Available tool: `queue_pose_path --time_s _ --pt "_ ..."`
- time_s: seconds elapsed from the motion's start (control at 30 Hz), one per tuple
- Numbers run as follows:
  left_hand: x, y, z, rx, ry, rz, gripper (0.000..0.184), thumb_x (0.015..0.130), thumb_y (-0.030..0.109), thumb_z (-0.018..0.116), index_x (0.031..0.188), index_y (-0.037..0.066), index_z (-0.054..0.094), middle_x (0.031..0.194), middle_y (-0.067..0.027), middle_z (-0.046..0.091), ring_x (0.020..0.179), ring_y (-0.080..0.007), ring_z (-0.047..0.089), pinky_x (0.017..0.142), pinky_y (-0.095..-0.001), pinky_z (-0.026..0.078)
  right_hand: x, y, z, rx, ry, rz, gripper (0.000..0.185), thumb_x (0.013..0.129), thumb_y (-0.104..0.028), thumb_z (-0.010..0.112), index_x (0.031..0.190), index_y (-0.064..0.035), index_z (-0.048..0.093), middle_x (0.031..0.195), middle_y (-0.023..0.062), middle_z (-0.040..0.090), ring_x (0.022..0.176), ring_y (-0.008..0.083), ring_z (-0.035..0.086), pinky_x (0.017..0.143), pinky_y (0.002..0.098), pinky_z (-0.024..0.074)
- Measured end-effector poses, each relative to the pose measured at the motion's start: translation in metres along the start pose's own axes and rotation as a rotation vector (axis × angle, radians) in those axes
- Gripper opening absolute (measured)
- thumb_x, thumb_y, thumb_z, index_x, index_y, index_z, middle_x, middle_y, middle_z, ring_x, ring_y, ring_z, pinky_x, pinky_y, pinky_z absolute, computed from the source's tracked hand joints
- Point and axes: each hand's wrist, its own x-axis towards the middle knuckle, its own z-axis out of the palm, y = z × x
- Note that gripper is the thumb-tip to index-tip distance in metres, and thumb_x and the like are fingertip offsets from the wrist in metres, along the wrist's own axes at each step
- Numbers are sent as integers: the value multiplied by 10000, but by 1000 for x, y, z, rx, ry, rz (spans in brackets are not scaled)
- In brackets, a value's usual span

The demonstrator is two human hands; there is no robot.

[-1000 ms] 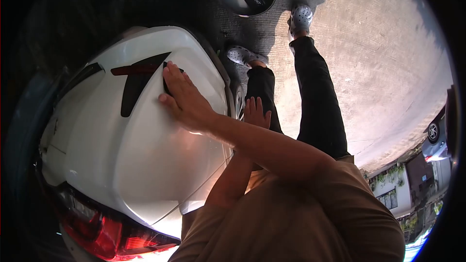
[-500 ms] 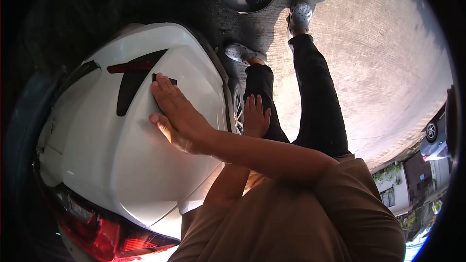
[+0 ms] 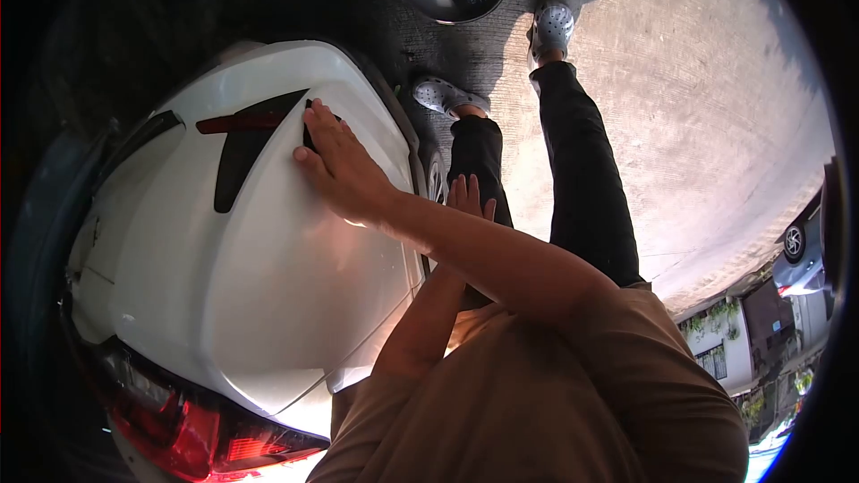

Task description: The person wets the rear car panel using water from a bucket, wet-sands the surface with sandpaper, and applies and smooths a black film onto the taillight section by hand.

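Note:
My right hand (image 3: 344, 165) lies flat on the white rear panel of a car (image 3: 268, 304), its fingers pressing a black pad (image 3: 310, 136) to the paint. Only the pad's dark edges show around the fingers, so its exact kind is hidden. Just beside the hand is a black trim piece with a red strip (image 3: 246, 148). My left hand (image 3: 469, 197) is stretched out over my dark trouser leg, fingers extended and nothing visible in it. The right forearm crosses above the left and partly covers that hand.
A round basin (image 3: 412, 0) with a dark block-like thing in it stands on the concrete ground (image 3: 698, 125) beyond my feet. The red tail light (image 3: 192, 429) is at lower left, a wheel (image 3: 436, 179) beside my leg. Another car (image 3: 803, 259) is far right.
My right hand has slid with the black pad a little up and to the right across the panel. The left hand has shifted slightly and is more covered by the right forearm.

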Motion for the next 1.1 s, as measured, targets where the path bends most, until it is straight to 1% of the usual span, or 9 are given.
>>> queue_pose_path --time_s 0.07,0.13,0.2,0.4,0.53,0.7,0.83,0.97,1.1 --pt "4 -3 3 -15 -46 -27 663 1014 383 548 1516 -18 382 1544 -296 388 1452 -431 350 1198 -507 321 1 -9 -1 64 -7 104 745 1100 -463 315 1548 121 202 1645 310 145 1560 388 121 1281 463 114" --pt "10 -1 4 -56 -64 -35 677 1013 385 552 1525 -17 366 1555 -298 368 1456 -443 337 1200 -514 313 -30 -30 8 -62 -43 -140 757 1098 -470 321 1534 139 209 1634 319 167 1554 413 121 1273 486 143" --pt "6 1 0 -111 -65 -20 705 1006 386 570 1539 -15 342 1571 -306 337 1460 -472 316 1203 -531 297 -37 -29 4 -67 -74 -201 752 1102 -463 308 1537 140 199 1636 325 152 1555 411 117 1275 481 136" --pt "4 -5 7 -88 -67 -14 721 997 379 587 1545 -11 327 1572 -304 331 1454 -477 321 1199 -533 300 -5 -19 -2 107 -51 120 724 1107 -432 288 1551 128 174 1646 321 116 1559 406 101 1278 468 131" --pt "2 1 1 -51 -105 -30 693 1011 384 553 1535 -15 338 1573 -282 349 1469 -419 333 1216 -495 303 -36 -21 0 -67 -131 -147 730 1107 -431 290 1563 118 136 1654 310 98 1566 388 84 1282 447 134" --pt "5 -1 5 -48 -77 -40 702 1000 382 570 1527 -25 347 1568 -294 348 1463 -439 332 1208 -511 306 -4 -10 -5 115 -84 180 737 1107 -446 298 1565 109 141 1656 307 89 1563 389 107 1279 446 145" --pt "2 -2 4 -89 -101 -31 716 998 387 571 1532 -27 336 1572 -296 339 1466 -443 323 1209 -515 302 -49 -23 6 -39 -119 -169 781 1099 -491 294 1566 113 128 1655 316 81 1561 407 90 1276 443 153" --pt "6 -2 6 -99 -70 -38 714 993 384 577 1525 -33 348 1567 -301 344 1465 -451 316 1212 -523 284 4 0 -1 192 -29 112 744 1099 -421 366 1551 130 154 1631 352 110 1544 466 101 1270 490 166" --pt "5 -3 8 -86 -75 -27 711 993 383 580 1524 -32 353 1568 -299 345 1468 -449 314 1209 -525 293 -50 -27 15 -7 -43 -101 744 1090 -367 430 1533 162 153 1623 364 114 1540 476 99 1271 486 160"
